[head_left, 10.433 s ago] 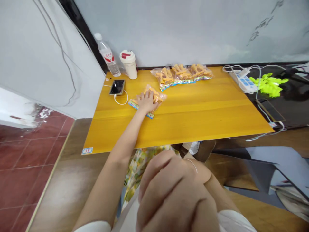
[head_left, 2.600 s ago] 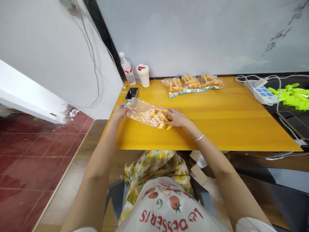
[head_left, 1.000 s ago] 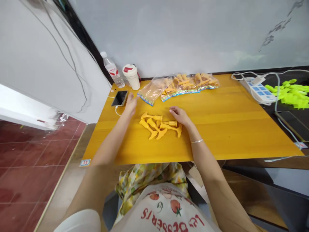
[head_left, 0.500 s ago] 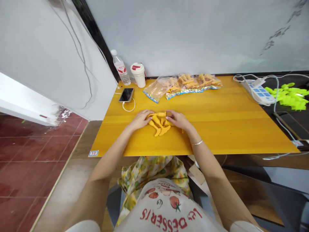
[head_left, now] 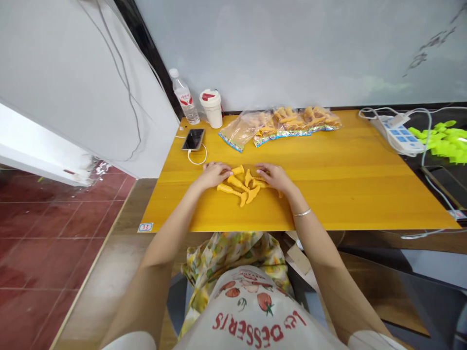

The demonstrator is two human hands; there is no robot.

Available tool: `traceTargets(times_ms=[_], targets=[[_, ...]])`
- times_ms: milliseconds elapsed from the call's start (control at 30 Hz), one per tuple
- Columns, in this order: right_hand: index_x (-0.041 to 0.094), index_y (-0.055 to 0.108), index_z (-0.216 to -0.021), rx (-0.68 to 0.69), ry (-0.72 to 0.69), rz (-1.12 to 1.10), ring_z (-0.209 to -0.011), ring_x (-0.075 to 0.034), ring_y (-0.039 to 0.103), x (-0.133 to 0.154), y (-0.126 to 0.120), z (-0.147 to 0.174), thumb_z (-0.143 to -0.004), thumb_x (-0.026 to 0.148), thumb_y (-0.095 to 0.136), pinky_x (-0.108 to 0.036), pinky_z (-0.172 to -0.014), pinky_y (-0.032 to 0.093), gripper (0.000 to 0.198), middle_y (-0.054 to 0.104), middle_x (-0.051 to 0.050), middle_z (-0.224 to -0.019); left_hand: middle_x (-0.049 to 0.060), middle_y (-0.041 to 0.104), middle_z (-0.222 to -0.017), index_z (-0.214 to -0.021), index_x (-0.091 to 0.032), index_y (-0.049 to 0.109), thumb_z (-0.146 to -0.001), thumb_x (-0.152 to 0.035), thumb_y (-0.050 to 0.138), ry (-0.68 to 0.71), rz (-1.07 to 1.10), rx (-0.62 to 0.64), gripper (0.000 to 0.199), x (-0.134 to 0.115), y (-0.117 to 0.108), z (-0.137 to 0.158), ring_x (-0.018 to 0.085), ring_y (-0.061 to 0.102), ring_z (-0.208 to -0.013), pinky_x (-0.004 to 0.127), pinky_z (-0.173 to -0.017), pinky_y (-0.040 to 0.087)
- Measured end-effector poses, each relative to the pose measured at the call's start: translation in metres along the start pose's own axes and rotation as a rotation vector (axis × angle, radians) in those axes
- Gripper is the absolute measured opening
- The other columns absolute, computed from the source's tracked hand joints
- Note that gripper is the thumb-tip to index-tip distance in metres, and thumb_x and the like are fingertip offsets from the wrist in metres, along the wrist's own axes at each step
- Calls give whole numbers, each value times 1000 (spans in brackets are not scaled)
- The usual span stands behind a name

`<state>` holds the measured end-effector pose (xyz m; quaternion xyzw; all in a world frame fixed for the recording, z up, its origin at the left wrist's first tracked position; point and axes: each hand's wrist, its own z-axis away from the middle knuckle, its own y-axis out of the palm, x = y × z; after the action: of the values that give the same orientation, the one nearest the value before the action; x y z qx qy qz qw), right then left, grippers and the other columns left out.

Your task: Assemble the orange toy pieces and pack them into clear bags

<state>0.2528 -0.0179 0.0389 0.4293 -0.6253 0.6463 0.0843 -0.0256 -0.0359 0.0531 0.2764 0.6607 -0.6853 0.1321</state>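
Observation:
Several yellow plastic toy hammers (head_left: 251, 194), with ribbed handles and curved cross heads, lie in a loose pile on the yellow table in front of me. My left hand (head_left: 216, 175) is at the pile's left side, its fingers closed around one end of a toy hammer (head_left: 238, 170) whose wide handle end sticks out to the right. Over the right side of the pile is my right hand (head_left: 273, 176), fingers spread and curved, palm down. It partly covers other yellow pieces (head_left: 260, 183) beneath it, and I see nothing gripped in it.
Clear plastic bags (head_left: 288, 121) of similar yellow pieces lie along the back of the table (head_left: 350, 194). A phone (head_left: 193, 139) with a white cable, a water bottle (head_left: 185, 99) and a lidded cup (head_left: 211, 108) stand back left. At right are a power strip (head_left: 403, 136) and bright green pieces (head_left: 447, 141).
The hands have moved apart a little; the right hand has come away from the upper hammer's end. The pieces below have spread and shifted. The camera view has moved slightly.

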Motion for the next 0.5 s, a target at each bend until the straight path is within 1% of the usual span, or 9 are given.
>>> traceTargets(times_ms=[67,167,233,300,400,467,500], targets=[[17,66,-124,-7,13,-16,-95,-21,72,-1,-1,0,-97,30,55,-34,-89,55,32,76,-9,-110,10,74,-99,-83,-26,77,-80,-38,72,31,-13,2,13,-4,2,-15,36,58,-106,52,-102,31],[18,66,-124,0,33,-16,-93,-21,73,-1,-3,0,-97,29,54,-33,-88,55,32,76,-9,-109,8,74,-82,-75,-26,76,-73,-32,78,60,-36,-4,6,-6,3,-34,34,62,-97,47,-97,36],[17,67,-124,12,36,-7,-93,-21,73,0,-4,0,-97,29,54,-34,-88,55,32,76,-9,-109,6,71,-70,-71,-25,74,-71,-28,80,23,-40,-24,7,-4,3,-42,31,64,-88,43,-92,40],[17,67,-124,19,29,0,-94,-22,73,2,-5,1,-97,29,54,-34,-89,55,32,76,-10,-110,5,66,-63,-65,-23,71,-70,-26,81,-41,-8,-83,12,2,3,-46,30,65,-84,39,-87,43],[16,67,-124,20,7,12,-95,-22,72,4,-6,1,-97,29,54,-34,-90,54,32,76,-10,-110,5,62,-61,-62,-22,67,-69,-23,82,-119,122,-167,16,9,0,-42,31,66,-91,34,-83,44],[18,67,-124,24,-15,15,-95,-22,72,4,-6,2,-97,30,55,-35,-90,54,32,76,-9,-110,6,66,-66,-70,-23,70,-70,-23,81,-161,133,-168,11,11,-3,-37,32,66,-99,33,-85,45],[18,67,-123,26,-30,12,-95,-22,72,4,-5,2,-96,31,57,-35,-91,54,32,76,-9,-110,7,69,-72,-78,-23,72,-73,-25,79,-180,77,-145,9,11,-4,-34,31,66,-102,34,-87,45]])
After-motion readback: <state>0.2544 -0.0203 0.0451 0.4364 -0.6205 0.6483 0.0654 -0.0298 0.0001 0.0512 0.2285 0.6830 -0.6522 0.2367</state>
